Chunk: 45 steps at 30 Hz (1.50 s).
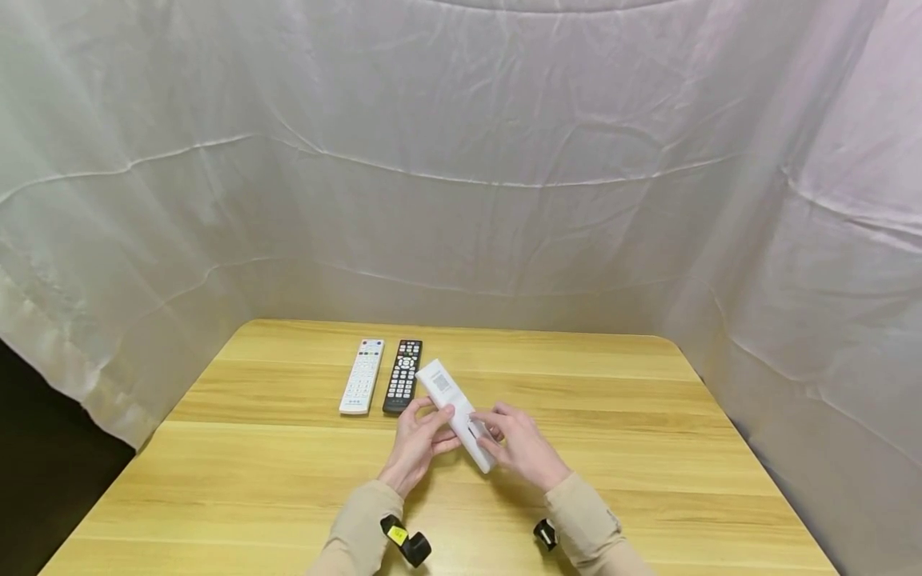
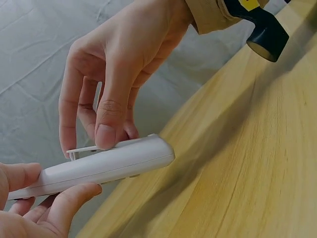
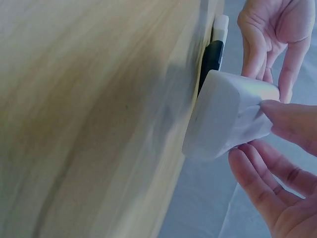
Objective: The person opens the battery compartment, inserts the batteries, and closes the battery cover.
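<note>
A white remote control (image 1: 448,394) is held above the table, back side up, with a printed label near its far end. My left hand (image 1: 416,445) grips it along the side, thumb on top and fingers beneath. Over the near end, my right hand (image 1: 524,448) pinches the battery cover (image 2: 81,149) between thumb and fingers. One end of that cover stands raised off the remote's back in the left wrist view. A dark slot shows beside it in the head view. The inside of the battery compartment is hidden.
Another white remote (image 1: 362,376) and a black remote (image 1: 403,376) lie side by side, buttons up, on the wooden table (image 1: 612,384), left of the hands. Pale curtains (image 1: 461,232) surround the table at the back and sides.
</note>
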Each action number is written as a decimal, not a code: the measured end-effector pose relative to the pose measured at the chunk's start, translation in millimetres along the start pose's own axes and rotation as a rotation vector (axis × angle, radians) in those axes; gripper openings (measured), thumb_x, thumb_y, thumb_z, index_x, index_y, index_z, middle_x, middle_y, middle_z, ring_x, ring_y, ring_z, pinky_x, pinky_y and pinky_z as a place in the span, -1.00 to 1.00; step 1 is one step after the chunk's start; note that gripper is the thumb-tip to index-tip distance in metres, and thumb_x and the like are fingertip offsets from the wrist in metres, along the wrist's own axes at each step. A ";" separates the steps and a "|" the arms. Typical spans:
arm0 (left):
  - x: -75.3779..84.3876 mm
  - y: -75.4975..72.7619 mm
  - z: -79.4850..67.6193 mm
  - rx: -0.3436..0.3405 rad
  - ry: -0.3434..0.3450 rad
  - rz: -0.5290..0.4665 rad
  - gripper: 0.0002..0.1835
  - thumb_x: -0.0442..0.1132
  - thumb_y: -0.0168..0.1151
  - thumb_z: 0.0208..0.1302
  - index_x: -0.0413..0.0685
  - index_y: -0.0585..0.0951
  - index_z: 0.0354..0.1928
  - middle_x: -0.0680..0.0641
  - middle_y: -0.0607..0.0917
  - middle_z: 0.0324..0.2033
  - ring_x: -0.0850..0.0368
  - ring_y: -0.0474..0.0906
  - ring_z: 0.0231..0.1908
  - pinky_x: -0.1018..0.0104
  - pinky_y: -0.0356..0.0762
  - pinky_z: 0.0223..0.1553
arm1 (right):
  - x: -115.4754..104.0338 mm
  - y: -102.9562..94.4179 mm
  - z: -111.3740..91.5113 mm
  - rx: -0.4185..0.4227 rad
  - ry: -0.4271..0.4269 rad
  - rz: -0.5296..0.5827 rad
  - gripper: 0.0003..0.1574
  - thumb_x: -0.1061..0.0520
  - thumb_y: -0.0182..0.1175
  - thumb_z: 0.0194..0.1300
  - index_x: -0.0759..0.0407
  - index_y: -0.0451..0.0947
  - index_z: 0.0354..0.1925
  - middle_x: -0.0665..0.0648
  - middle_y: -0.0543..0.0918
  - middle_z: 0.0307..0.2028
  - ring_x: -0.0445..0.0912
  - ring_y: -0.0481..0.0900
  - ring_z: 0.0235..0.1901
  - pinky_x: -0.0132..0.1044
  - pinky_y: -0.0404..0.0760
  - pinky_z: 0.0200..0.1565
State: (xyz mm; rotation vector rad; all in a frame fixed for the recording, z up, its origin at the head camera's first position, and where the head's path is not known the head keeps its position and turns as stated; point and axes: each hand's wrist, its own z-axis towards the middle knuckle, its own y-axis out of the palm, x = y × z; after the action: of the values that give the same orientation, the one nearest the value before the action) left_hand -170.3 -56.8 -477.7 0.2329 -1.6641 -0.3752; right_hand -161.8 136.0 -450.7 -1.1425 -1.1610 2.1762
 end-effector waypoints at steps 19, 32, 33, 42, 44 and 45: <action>-2.1 1.0 0.9 0.035 -0.010 -0.045 -0.52 -0.31 0.18 0.44 -0.33 0.24 0.24 -0.44 0.66 0.03 0.00 0.80 -0.28 0.17 0.83 -0.16 | 5.6 4.3 -5.5 0.027 -0.142 -0.172 -0.54 0.20 0.29 0.33 0.19 0.61 0.19 0.09 0.57 -0.27 -0.20 0.49 -0.40 -0.57 0.56 -0.39; -1.0 3.5 3.9 0.067 -0.001 -0.090 -0.47 -0.28 0.16 0.46 -0.35 0.19 0.30 -0.39 0.60 0.07 0.00 0.79 -0.24 0.21 0.82 -0.10 | 0.3 11.2 -9.3 0.048 -0.068 -0.214 -0.32 -0.05 0.28 0.37 0.13 0.45 0.37 0.19 0.59 -0.10 -0.23 0.48 -0.42 -0.52 0.54 -0.43; -0.4 3.6 4.3 0.065 0.002 -0.096 -0.45 -0.27 0.16 0.47 -0.35 0.19 0.31 -0.37 0.60 0.06 0.00 0.79 -0.23 0.22 0.81 -0.09 | -0.2 11.2 -9.4 0.049 -0.060 -0.206 -0.31 -0.04 0.28 0.37 0.13 0.43 0.38 0.22 0.60 -0.07 -0.22 0.50 -0.43 -0.51 0.57 -0.43; 0.3 2.1 1.3 -0.051 0.064 0.025 -0.37 -0.28 0.23 0.41 -0.19 0.21 0.42 -0.43 0.55 0.22 0.03 0.72 0.02 0.11 0.69 0.20 | -0.5 7.0 -10.2 0.040 0.079 0.012 -0.33 -0.03 0.17 0.45 0.08 0.35 0.44 0.27 0.65 0.03 -0.09 0.57 -0.24 -0.44 0.61 -0.32; -0.6 1.0 0.5 -0.080 0.081 0.082 -0.32 -0.25 0.25 0.40 -0.12 0.18 0.46 -0.44 0.50 0.28 -0.02 0.66 0.13 0.02 0.61 0.29 | 0.9 7.7 -10.8 0.040 0.106 0.097 -0.30 -0.05 0.15 0.47 0.06 0.30 0.48 0.29 0.65 0.06 -0.08 0.60 -0.20 -0.44 0.62 -0.30; -1.2 0.5 0.2 -0.092 0.085 0.109 -0.29 -0.23 0.26 0.40 -0.09 0.16 0.48 -0.45 0.47 0.30 -0.06 0.62 0.18 -0.02 0.57 0.33 | 1.8 8.2 -11.0 0.043 0.111 0.139 -0.28 -0.05 0.15 0.47 0.06 0.27 0.49 0.31 0.65 0.07 -0.07 0.62 -0.20 -0.45 0.64 -0.30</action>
State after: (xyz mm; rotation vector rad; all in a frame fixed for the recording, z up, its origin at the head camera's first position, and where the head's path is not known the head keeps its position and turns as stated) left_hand -170.3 -55.9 -478.6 0.0875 -1.5643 -0.3540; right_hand -153.7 137.8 -461.8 -1.3430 -1.0105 2.1972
